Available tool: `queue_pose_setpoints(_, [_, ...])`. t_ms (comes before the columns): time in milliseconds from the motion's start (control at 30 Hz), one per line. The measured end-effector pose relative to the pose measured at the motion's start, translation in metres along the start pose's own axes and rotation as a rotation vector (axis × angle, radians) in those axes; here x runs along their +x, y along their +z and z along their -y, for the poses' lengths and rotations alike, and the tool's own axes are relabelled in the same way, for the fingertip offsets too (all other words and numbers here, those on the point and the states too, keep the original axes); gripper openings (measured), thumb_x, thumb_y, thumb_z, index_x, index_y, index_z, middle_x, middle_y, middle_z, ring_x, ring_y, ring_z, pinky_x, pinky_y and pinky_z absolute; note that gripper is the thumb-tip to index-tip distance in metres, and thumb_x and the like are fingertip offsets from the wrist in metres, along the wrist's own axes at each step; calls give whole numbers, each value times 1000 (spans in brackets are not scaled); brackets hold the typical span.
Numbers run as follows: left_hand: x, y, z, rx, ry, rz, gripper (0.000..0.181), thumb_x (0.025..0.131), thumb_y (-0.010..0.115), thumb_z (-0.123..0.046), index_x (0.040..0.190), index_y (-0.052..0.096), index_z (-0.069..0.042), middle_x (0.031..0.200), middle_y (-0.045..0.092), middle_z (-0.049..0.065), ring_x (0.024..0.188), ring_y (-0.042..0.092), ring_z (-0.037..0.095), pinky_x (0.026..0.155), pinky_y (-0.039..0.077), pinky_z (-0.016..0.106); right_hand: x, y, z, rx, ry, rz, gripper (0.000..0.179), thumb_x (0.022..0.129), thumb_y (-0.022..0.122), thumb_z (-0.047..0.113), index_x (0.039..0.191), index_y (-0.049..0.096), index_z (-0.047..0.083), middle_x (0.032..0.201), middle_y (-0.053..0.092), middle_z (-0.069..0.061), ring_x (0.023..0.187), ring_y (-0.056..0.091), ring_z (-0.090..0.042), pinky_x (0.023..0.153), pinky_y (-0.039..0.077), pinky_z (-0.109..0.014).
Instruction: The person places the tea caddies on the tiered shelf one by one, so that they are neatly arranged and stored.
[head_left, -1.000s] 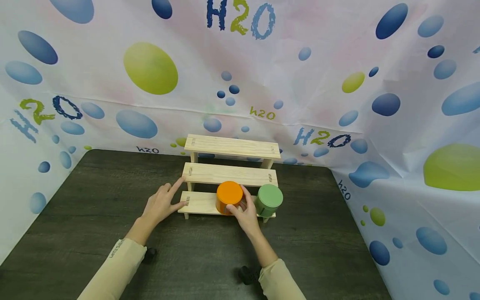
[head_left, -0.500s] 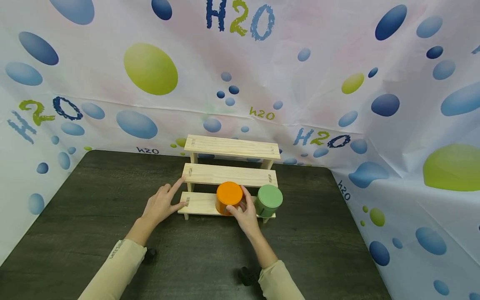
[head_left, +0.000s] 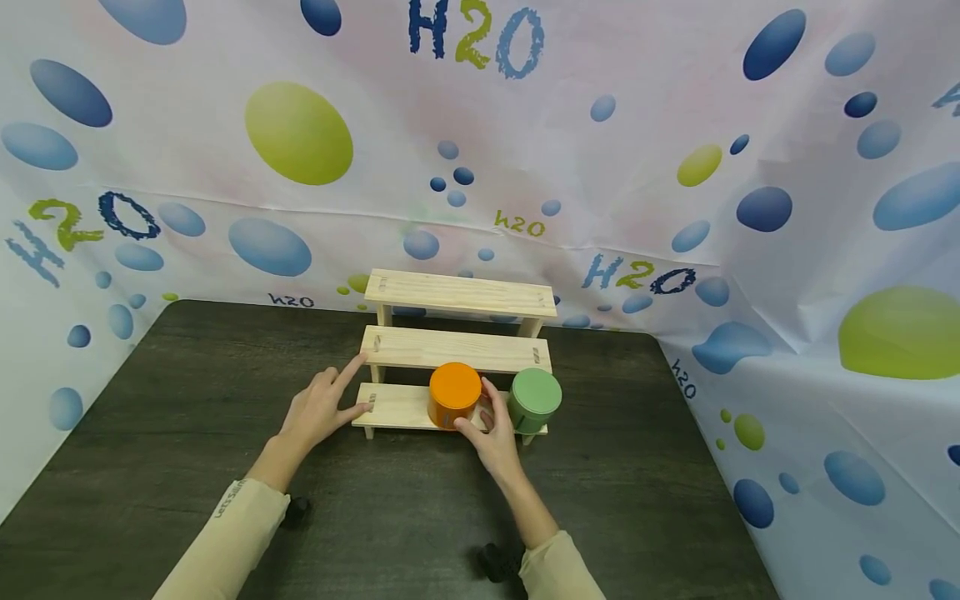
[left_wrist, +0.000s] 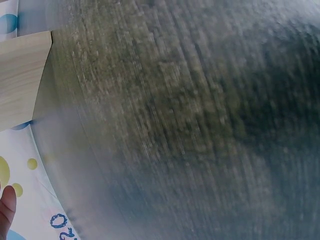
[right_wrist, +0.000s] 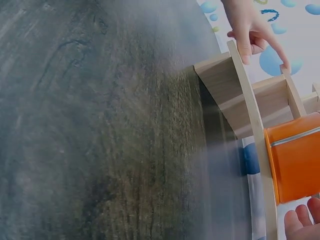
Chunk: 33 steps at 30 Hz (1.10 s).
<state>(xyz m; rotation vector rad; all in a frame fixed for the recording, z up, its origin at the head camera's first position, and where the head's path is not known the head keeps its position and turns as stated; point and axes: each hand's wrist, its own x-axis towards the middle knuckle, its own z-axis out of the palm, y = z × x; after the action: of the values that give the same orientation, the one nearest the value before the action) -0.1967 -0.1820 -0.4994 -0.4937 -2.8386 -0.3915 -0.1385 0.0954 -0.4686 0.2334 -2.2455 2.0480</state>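
A three-tier wooden step shelf [head_left: 420,346] stands near the back of the table. On its lowest tier sit an orange lidded canister [head_left: 454,388] and, to the right, a green lidded canister [head_left: 535,392]. My right hand [head_left: 497,440] is between the two, its loosely bent fingers just off the orange one; in the right wrist view a small gap shows between those fingers [right_wrist: 303,215] and the canister. At the shelf's left end, my left hand [head_left: 315,410] touches the middle tier with the index finger and the lowest tier with the thumb.
The dark wood-grain table [head_left: 405,517] spreads in front of the shelf and to both sides. Behind and at the sides hangs a white sheet [head_left: 637,150] printed with blue and green dots. The upper two tiers rise behind the canisters.
My right hand has loosened from the orange canister and drawn slightly to the right. The canister stays on the lowest tier. The left hand keeps its place; the head view has shifted a little.
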Motion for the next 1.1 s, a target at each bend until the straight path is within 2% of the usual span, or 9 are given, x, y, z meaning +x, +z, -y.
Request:
queue_pose_setpoints(400, [1, 2, 1, 13, 20, -25, 88, 76, 70, -44, 145, 18, -26, 88, 48, 14, 60, 37, 19, 39, 29, 25, -8, -6, -7, 23, 22, 6, 64, 83, 61, -6, 138, 28, -7, 136, 32, -27, 126, 31, -43, 103, 25, -53])
queue_pose_setpoints(633, [2, 4, 2, -18, 18, -19, 89, 77, 70, -42, 146, 16, -27, 90, 48, 15, 62, 39, 21, 40, 30, 25, -11, -11, -26, 36, 23, 21, 62, 87, 60, 3, 140, 29, 1, 136, 35, -21, 125, 34, -37, 103, 26, -52])
queue_pose_setpoints(800, [4, 3, 1, -40, 7, -13, 89, 78, 70, -41, 146, 16, -26, 90, 48, 16, 62, 39, 21, 40, 30, 26, -16, -15, -21, 64, -11, 71, 61, 89, 58, 6, 141, 26, -1, 136, 34, -25, 124, 33, -42, 101, 25, -56])
queue_pose_setpoints(967, [3, 3, -1, -67, -1, -22, 88, 77, 71, -38, 146, 18, -25, 88, 48, 15, 60, 38, 20, 41, 31, 26, -20, -20, -22, 18, -19, 106, 64, 89, 60, 13, 141, 26, 0, 138, 34, -24, 125, 34, -41, 101, 27, -56])
queue_pose_setpoints(1100, [1, 4, -1, -119, -3, -50, 88, 76, 73, -36, 146, 20, -24, 83, 47, 13, 59, 36, 18, 44, 31, 27, -24, -25, -21, -38, 4, 123, 65, 88, 62, 17, 142, 27, 2, 138, 35, -21, 125, 35, -37, 102, 28, -53])
